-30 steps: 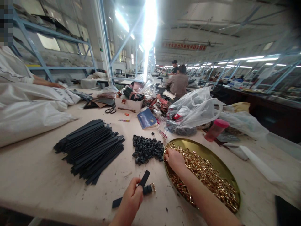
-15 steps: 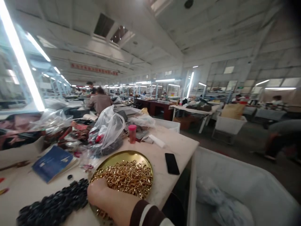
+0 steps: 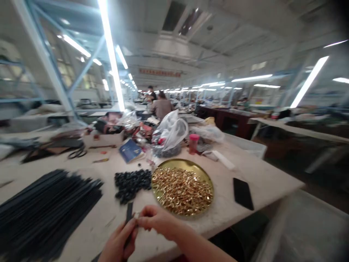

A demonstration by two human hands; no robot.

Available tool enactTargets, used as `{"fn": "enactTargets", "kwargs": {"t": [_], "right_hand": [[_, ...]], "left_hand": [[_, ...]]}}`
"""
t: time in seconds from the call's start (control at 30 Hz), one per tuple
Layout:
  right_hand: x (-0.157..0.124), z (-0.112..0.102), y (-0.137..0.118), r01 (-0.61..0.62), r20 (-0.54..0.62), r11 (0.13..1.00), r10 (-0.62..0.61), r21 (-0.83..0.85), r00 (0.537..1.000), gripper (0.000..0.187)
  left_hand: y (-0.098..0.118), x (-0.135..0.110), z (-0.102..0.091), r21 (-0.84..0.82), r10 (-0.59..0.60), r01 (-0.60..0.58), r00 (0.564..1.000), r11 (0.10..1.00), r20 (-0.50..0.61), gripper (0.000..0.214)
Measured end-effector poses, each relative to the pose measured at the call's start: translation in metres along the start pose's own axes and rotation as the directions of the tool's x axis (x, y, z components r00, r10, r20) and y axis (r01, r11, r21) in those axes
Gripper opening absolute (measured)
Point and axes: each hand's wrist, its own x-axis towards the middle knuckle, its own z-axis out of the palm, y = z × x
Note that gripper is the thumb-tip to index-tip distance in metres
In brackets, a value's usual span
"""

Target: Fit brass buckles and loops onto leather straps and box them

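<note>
My left hand [image 3: 120, 236] is closed around a black strap [image 3: 129, 210], whose end sticks up past the thumb. My right hand [image 3: 156, 220] meets it at the fingertips, pinching a small shiny piece [image 3: 136, 215] against the strap; blur hides its exact shape. Just beyond my hands lies a round gold tray [image 3: 188, 162] heaped with small gold metal buckles [image 3: 182, 189]. Left of the tray is a pile of small black loops [image 3: 131, 185]. Many long black straps [image 3: 51, 211] lie stacked at the left.
A black phone [image 3: 243, 193] rests near the table's right edge. Behind the tray stand a pink-lidded jar [image 3: 193, 143] and a white plastic bag [image 3: 171, 131]. A blue booklet [image 3: 130, 150] and scissors [image 3: 77, 153] lie further left. A person [image 3: 162, 105] sits beyond the table.
The view has swung left, bringing the strap stack into sight. My right hand has left the tray's near-left edge and joined my left hand, which now shows holding a strap.
</note>
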Motion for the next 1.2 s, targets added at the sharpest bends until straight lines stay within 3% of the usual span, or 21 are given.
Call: {"fn": "enactTargets", "kwargs": {"t": [0.1, 0.17, 0.27, 0.37, 0.5, 0.57, 0.67, 0.83, 0.9, 1.03, 1.2], "right_hand": [[-0.012, 0.010, 0.007, 0.041, 0.005, 0.990, -0.040, -0.136, 0.999, 0.025], [-0.014, 0.012, 0.010, 0.143, 0.048, 0.943, -0.135, -0.299, 0.990, 0.021], [-0.015, 0.012, 0.017, 0.260, 0.070, 0.910, -0.251, -0.323, 0.965, 0.011], [-0.012, 0.010, 0.027, 0.150, -0.003, 0.975, -0.152, -0.162, 0.988, 0.013], [-0.006, 0.005, 0.029, -0.020, 0.003, 0.991, 0.019, 0.129, 1.000, 0.029], [-0.003, 0.003, 0.027, -0.106, -0.056, 0.943, 0.130, 0.316, 0.990, 0.028], [0.000, 0.006, 0.027, -0.159, -0.139, 0.802, 0.288, 0.576, 0.948, 0.028], [0.000, 0.024, 0.034, -0.250, -0.070, 0.681, 0.405, 0.688, 0.912, 0.027], [-0.003, 0.031, 0.038, -0.244, -0.091, 0.707, 0.400, 0.664, 0.912, 0.026], [-0.009, 0.035, 0.045, -0.154, -0.174, 0.868, 0.262, 0.472, 0.949, 0.024], [-0.013, 0.032, 0.045, -0.148, -0.158, 0.930, 0.211, 0.337, 0.965, 0.027]], "left_hand": [[-0.003, -0.011, -0.002, -0.028, 0.000, -0.001, 0.999, 1.000, -0.052, 0.033], [-0.005, -0.008, -0.003, 0.049, -0.001, 0.005, 0.997, 0.999, -0.080, 0.031], [-0.009, -0.005, -0.007, 0.192, -0.046, 0.053, 0.998, 0.980, -0.040, 0.023], [-0.009, -0.008, -0.008, 0.236, -0.108, 0.096, 0.993, 0.967, 0.037, 0.017], [-0.005, -0.009, -0.012, 0.124, -0.097, 0.083, 0.989, 0.989, 0.115, 0.025], [-0.005, -0.007, -0.016, 0.153, -0.061, 0.046, 0.994, 0.987, 0.093, 0.028], [-0.005, -0.008, -0.024, 0.391, 0.006, -0.037, 0.997, 0.920, 0.082, 0.026], [-0.001, -0.013, -0.028, 0.623, 0.068, -0.142, 0.988, 0.769, 0.141, 0.025], [-0.001, -0.013, -0.028, 0.666, 0.076, -0.145, 0.988, 0.732, 0.131, 0.024], [-0.001, -0.012, -0.027, 0.692, 0.072, -0.186, 0.979, 0.698, 0.190, 0.025], [0.003, -0.015, -0.025, 0.661, 0.063, -0.212, 0.968, 0.720, 0.242, 0.026]]}}
